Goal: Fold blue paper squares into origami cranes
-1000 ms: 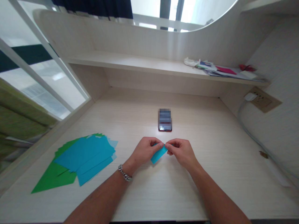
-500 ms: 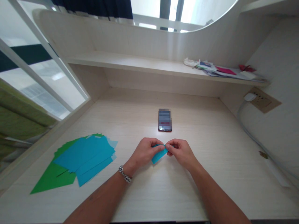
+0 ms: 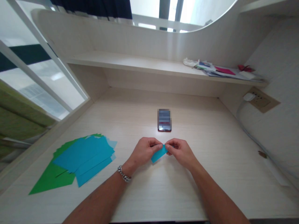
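A small strip of blue paper (image 3: 159, 154), seemingly folded, slants between my two hands just above or on the desk. My left hand (image 3: 146, 151) pinches its upper edge between thumb and fingers. Close beside it, my right hand (image 3: 178, 150) grips the right end the same way, the two thumbs almost meeting. Fingers cover part of the paper, so its folds are hard to make out. Loose blue sheets (image 3: 86, 155) lie fanned over green sheets (image 3: 51, 175) to the left of my hands.
A phone (image 3: 164, 120) lies beyond my hands, its screen blurred. Along the back runs a shelf (image 3: 130, 62) with papers (image 3: 224, 71) at its right. A white cable (image 3: 245, 127) hangs from the wall socket (image 3: 263, 99). The desk's front edge is near my forearms.
Both hands keep their pinch on the blue paper and have barely moved. My right thumb and fingers have shifted slightly along its edge.
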Available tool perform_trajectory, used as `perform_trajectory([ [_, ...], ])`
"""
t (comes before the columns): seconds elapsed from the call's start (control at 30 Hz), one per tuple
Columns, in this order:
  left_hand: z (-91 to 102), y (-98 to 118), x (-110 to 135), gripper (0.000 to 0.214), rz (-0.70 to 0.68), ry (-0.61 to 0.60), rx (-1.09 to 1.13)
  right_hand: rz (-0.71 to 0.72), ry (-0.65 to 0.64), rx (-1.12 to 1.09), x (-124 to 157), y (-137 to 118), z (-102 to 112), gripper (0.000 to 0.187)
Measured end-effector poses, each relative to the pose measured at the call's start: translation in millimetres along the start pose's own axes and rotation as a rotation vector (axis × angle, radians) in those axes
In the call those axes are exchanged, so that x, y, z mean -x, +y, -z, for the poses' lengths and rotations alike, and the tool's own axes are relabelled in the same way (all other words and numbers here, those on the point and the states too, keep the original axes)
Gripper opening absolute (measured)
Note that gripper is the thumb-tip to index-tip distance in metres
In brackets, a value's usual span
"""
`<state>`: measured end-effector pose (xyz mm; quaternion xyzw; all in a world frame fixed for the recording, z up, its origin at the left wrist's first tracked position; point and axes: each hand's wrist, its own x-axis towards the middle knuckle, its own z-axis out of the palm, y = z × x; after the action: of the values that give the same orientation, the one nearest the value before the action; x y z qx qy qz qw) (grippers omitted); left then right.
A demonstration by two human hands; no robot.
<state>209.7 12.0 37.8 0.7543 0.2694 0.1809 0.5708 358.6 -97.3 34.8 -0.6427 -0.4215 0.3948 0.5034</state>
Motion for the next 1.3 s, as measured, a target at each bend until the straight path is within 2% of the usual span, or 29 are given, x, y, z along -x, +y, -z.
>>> perform_trajectory([
  [0.17,-0.1,1,2,0.027,-0.025,-0.023,-0.047,0.031,0.021,0.100,0,0,-1,0.011],
  [0.33,4.3,5,2,0.028,-0.012,-0.001,-0.065,-0.014,-0.019,0.048,0,-1,4,0.014],
  [0.8,10.5,6,0,0.028,0.014,0.024,-0.059,-0.117,0.009,-0.008,-3,3,12,0.027],
  [1.13,14.7,3,-3,0.030,0.060,0.049,-0.023,-0.100,-0.011,-0.092,-3,4,13,0.028],
  [1.3,13.4,5,-1,0.025,0.042,0.065,-0.031,-0.115,-0.075,-0.060,-2,2,10,0.029],
])
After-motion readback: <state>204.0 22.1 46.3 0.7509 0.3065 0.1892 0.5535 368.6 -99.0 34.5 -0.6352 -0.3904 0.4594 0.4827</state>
